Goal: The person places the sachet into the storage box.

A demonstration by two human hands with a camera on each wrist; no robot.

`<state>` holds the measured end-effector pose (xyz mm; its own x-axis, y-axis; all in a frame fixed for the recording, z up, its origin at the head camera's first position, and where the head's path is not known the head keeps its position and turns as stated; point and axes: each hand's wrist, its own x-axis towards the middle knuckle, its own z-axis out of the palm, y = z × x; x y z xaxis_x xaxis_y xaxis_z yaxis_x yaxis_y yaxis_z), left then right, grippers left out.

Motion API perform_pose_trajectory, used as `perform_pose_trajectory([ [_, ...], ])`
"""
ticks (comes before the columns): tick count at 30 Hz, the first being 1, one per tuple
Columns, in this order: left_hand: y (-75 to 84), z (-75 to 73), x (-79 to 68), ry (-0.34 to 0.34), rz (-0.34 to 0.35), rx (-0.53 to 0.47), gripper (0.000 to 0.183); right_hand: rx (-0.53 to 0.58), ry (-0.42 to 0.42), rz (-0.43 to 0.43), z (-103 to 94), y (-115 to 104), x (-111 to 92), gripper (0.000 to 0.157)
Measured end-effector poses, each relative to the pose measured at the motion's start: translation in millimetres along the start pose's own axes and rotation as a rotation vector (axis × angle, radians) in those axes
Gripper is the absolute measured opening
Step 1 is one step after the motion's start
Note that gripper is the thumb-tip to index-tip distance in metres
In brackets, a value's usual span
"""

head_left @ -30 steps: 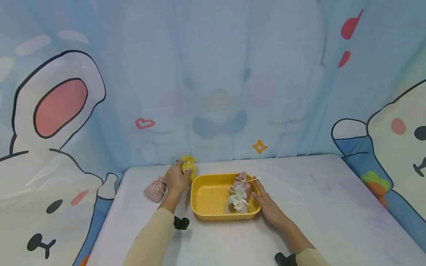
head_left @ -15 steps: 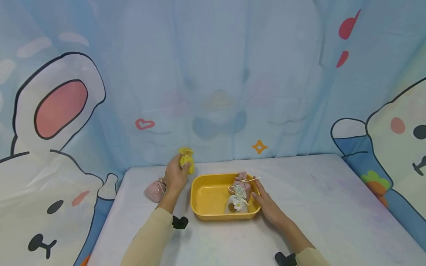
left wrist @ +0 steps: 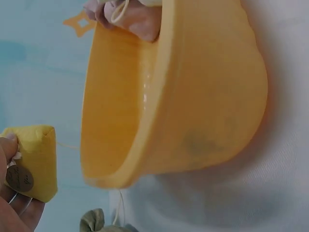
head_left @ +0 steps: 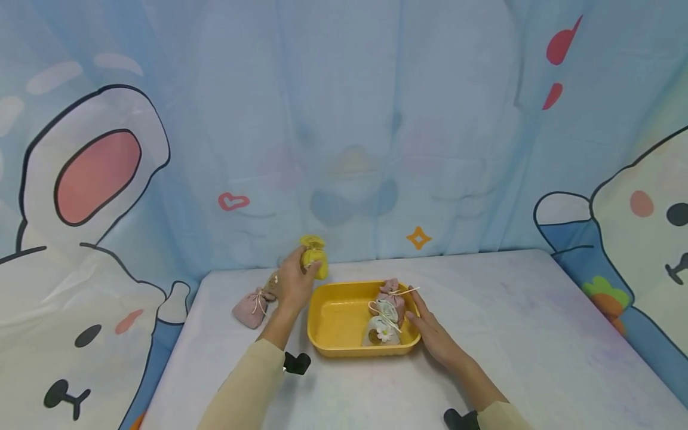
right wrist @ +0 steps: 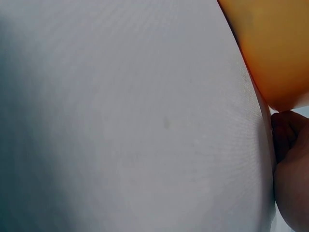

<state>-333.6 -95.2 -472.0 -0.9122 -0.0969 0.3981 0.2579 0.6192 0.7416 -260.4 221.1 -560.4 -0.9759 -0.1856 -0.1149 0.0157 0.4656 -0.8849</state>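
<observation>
My left hand [head_left: 294, 283] pinches a small yellow drawstring pouch [head_left: 314, 263] by its side, held up behind the left corner of the yellow tray [head_left: 333, 351]. In the left wrist view the pouch [left wrist: 41, 162] shows a round brown tag and stands clear of the tray wall [left wrist: 212, 96]. My right hand [head_left: 438, 340] rests along the tray's right side, fingers extended and thumb at the rim. Inside the tray's right part lie a pink pouch [head_left: 394, 298] and a whitish pouch with a flower [head_left: 383, 331].
Left of the tray, a pink drawstring pouch [head_left: 251, 309] lies on the white-covered table [head_left: 537, 334]. A brownish pouch [head_left: 272, 283] sits beside it, partly hidden by my left hand. A printed blue curtain [head_left: 349, 119] hangs along the table's back edge.
My left hand has lifted the yellow pouch off the table, then moved it right toward the tray, uncovering part of the brownish pouch. The right hand and the tray have stayed put.
</observation>
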Motion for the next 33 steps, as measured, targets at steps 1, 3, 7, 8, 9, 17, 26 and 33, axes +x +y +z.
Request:
perform_pose_trajectory([
  [1,1.3,1.0,-0.4,-0.006,0.007,-0.003,0.049,-0.001,0.001,0.000,0.2,0,0,0.073],
  [3,3.8,3.0,-1.3,-0.017,0.027,-0.015,0.049,-0.003,0.003,0.001,0.4,0,0,0.073],
  [7,8.2,5.6,-3.0,-0.042,0.047,-0.030,0.050,0.001,0.005,-0.006,0.5,0,1,0.072],
  [8,9.4,6.0,-3.5,-0.046,0.051,-0.035,0.050,0.000,0.005,-0.006,0.5,0,1,0.072],
  [9,9.9,6.7,-3.8,-0.047,0.057,-0.033,0.050,-0.002,0.004,-0.007,0.6,0,1,0.072],
  [17,16.0,10.9,-10.3,-0.113,0.072,-0.033,0.053,-0.002,0.004,-0.004,0.9,0,0,0.072],
  [26,19.3,19.4,-18.6,-0.213,0.144,-0.044,0.053,-0.013,0.007,0.006,1.0,-1,0,0.073],
  [33,20.0,28.0,-23.7,-0.269,0.164,-0.050,0.052,-0.010,0.004,0.003,0.8,-2,-1,0.072],
])
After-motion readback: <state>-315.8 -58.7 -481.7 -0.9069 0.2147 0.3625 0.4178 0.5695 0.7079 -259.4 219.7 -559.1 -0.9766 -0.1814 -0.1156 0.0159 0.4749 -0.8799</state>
